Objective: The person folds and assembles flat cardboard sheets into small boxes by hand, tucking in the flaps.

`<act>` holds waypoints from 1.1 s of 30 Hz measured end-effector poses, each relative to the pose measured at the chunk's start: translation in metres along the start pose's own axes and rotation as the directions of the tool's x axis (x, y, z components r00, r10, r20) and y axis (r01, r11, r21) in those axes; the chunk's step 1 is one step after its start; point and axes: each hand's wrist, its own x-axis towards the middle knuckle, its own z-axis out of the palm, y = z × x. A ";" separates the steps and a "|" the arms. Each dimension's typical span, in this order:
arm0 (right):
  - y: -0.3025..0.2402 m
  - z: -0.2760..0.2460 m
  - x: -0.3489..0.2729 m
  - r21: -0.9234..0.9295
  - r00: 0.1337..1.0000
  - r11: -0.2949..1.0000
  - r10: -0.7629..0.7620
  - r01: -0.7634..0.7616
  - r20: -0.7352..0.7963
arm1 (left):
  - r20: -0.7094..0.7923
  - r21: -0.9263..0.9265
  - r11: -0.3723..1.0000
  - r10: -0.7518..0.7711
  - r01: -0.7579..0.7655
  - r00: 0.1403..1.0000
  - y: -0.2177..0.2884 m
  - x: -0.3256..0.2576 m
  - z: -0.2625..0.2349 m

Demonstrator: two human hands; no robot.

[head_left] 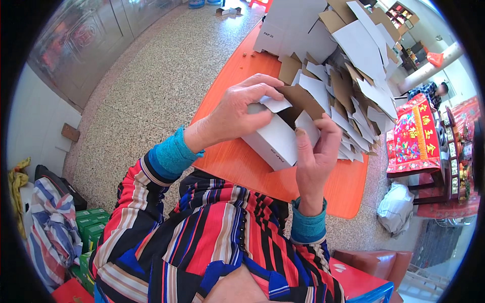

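A small white cardboard box [270, 139] with a brown inside stands open-topped on the orange table [333, 194], close to my body. My left hand [235, 108] holds its left end, thumb and fingers closing around a short white flap. On the opposite end, my right hand [321, 146] pinches the other white flap between thumb and fingers. A brown lid panel stands up at the box's far side. Just beyond it lies a heap of flat, partly folded white and brown cartons [348, 86].
A larger white carton [295, 30] stands at the table's far end. Green boxes [91, 227] and a striped cloth bag [50, 219] are on the floor at left. To the right are a red embroidered cloth [411, 134], a white sack [396, 207] and a seated person [429, 93].
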 end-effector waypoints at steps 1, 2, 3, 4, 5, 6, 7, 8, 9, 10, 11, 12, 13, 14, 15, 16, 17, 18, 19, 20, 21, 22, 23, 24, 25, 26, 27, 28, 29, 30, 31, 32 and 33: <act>-0.001 0.001 0.001 0.064 1.000 0.998 0.008 -0.007 -0.006 | 0.000 0.008 1.000 0.024 -0.024 1.000 0.000 -0.001 0.001; -0.002 0.002 0.003 0.128 1.000 0.992 0.016 -0.015 -0.011 | 0.000 0.017 0.999 0.048 -0.048 0.999 -0.001 -0.002 0.002; -0.003 0.002 0.004 0.191 1.000 0.981 0.025 -0.021 -0.016 | -0.001 0.025 0.997 0.072 -0.072 0.997 -0.001 -0.003 0.003; -0.003 0.002 0.005 0.254 0.999 0.967 0.034 -0.028 -0.020 | 0.000 0.033 0.995 0.096 -0.096 0.995 0.000 -0.004 0.003; -0.002 0.002 0.005 0.254 0.999 0.967 0.034 -0.028 -0.019 | 0.000 0.033 0.995 0.096 -0.096 0.995 0.000 -0.005 0.004; 0.001 0.002 0.004 0.236 1.000 0.972 0.005 -0.004 -0.004 | -0.009 -0.054 0.998 0.033 -0.033 0.999 0.001 -0.006 0.004; 0.005 0.001 0.003 0.219 1.000 0.975 -0.024 0.021 0.012 | -0.012 -0.141 0.990 -0.031 0.029 0.999 0.001 -0.008 0.003; 0.010 0.000 0.002 0.202 0.998 0.978 -0.053 0.046 0.029 | -0.010 -0.226 0.970 -0.094 0.090 0.995 0.002 -0.009 0.003; 0.013 -0.001 0.002 0.186 0.996 0.980 -0.082 0.072 0.046 | -0.003 -0.310 0.939 -0.157 0.149 0.988 0.003 -0.010 0.003; 0.016 -0.002 0.001 0.186 0.996 0.980 -0.081 0.071 0.046 | -0.003 -0.311 0.939 -0.158 0.149 0.987 0.003 -0.010 0.002; 0.018 -0.004 0.001 0.139 0.990 0.984 -0.122 0.111 0.074 | 0.029 -0.232 0.966 -0.115 0.118 0.993 0.002 -0.009 0.000; 0.021 -0.005 0.001 0.094 0.981 0.984 -0.162 0.152 0.103 | 0.063 -0.153 0.985 -0.074 0.083 0.995 0.001 -0.008 -0.001; 0.023 -0.006 0.001 0.050 0.971 0.980 -0.199 0.194 0.135 | 0.100 -0.074 0.996 -0.036 0.044 0.994 0.001 -0.007 -0.003; 0.024 -0.006 0.000 0.007 0.957 0.971 -0.235 0.237 0.168 | 0.140 0.003 1.000 -0.002 0.001 0.990 0.000 -0.007 -0.004; 0.025 -0.006 -0.001 0.006 0.958 0.972 -0.233 0.235 0.167 | 0.143 0.002 1.000 -0.002 0.002 0.990 0.002 -0.005 -0.005; 0.027 -0.006 -0.002 0.004 0.958 0.971 -0.235 0.237 0.166 | 0.174 0.127 0.989 0.053 -0.076 0.983 0.005 -0.003 -0.008; 0.028 -0.007 -0.003 0.002 0.957 0.971 -0.237 0.240 0.165 | 0.212 0.247 0.957 0.104 -0.156 0.972 0.009 0.000 -0.011; 0.029 -0.007 -0.005 0.000 0.957 0.970 -0.238 0.241 0.163 | 0.255 0.358 0.904 0.148 -0.236 0.955 0.013 0.002 -0.014; 0.030 -0.008 -0.006 -0.002 0.957 0.970 -0.239 0.242 0.162 | 0.304 0.458 0.831 0.187 -0.315 0.934 0.014 0.003 -0.015; 0.029 -0.008 -0.006 -0.003 0.958 0.971 -0.236 0.240 0.160 | 0.307 0.456 0.832 0.187 -0.316 0.933 0.015 0.004 -0.015; 0.028 -0.008 -0.006 0.075 0.968 0.977 -0.209 0.200 0.137 | 0.314 0.463 0.830 0.175 -0.311 0.933 0.016 0.004 -0.015; 0.026 -0.007 -0.006 0.154 0.977 0.975 -0.179 0.161 0.115 | 0.322 0.471 0.827 0.163 -0.307 0.933 0.016 0.005 -0.015; 0.024 -0.006 -0.006 0.232 0.984 0.965 -0.148 0.123 0.095 | 0.330 0.478 0.825 0.151 -0.303 0.932 0.017 0.006 -0.014; 0.024 -0.006 -0.006 0.309 0.990 0.947 -0.116 0.087 0.076 | 0.338 0.485 0.822 0.140 -0.300 0.931 0.017 0.006 -0.014; 0.024 -0.007 -0.007 0.307 0.991 0.948 -0.115 0.088 0.073 | 0.341 0.483 0.821 0.143 -0.303 0.929 0.018 0.007 -0.013; 0.026 -0.007 -0.008 0.229 0.988 0.969 -0.118 0.092 0.102 | 0.346 0.497 0.807 0.153 -0.319 0.926 0.019 0.006 -0.012; 0.027 -0.008 -0.009 0.150 0.984 0.984 -0.118 0.098 0.130 | 0.350 0.510 0.792 0.165 -0.336 0.922 0.021 0.006 -0.012; 0.028 -0.009 -0.010 0.070 0.981 0.992 -0.117 0.107 0.158 | 0.355 0.524 0.775 0.178 -0.353 0.918 0.023 0.006 -0.011; 0.028 -0.010 -0.011 -0.011 0.976 0.993 -0.114 0.118 0.183 | 0.361 0.538 0.756 0.192 -0.372 0.913 0.025 0.006 -0.010; 0.028 -0.010 -0.010 -0.009 0.977 0.992 -0.125 0.128 0.176 | 0.362 0.543 0.749 0.200 -0.380 0.911 0.028 0.007 -0.009; 0.026 -0.009 -0.009 -0.026 0.973 0.990 -0.134 0.142 0.189 | 0.383 0.572 0.722 0.184 -0.389 0.905 0.032 0.009 -0.005; 0.025 -0.008 -0.008 -0.040 0.967 0.986 -0.148 0.160 0.206 | 0.400 0.605 0.691 0.164 -0.394 0.902 0.036 0.010 -0.001; 0.024 -0.007 -0.007 -0.053 0.961 0.982 -0.163 0.179 0.223 | 0.414 0.638 0.659 0.144 -0.400 0.899 0.038 0.012 0.002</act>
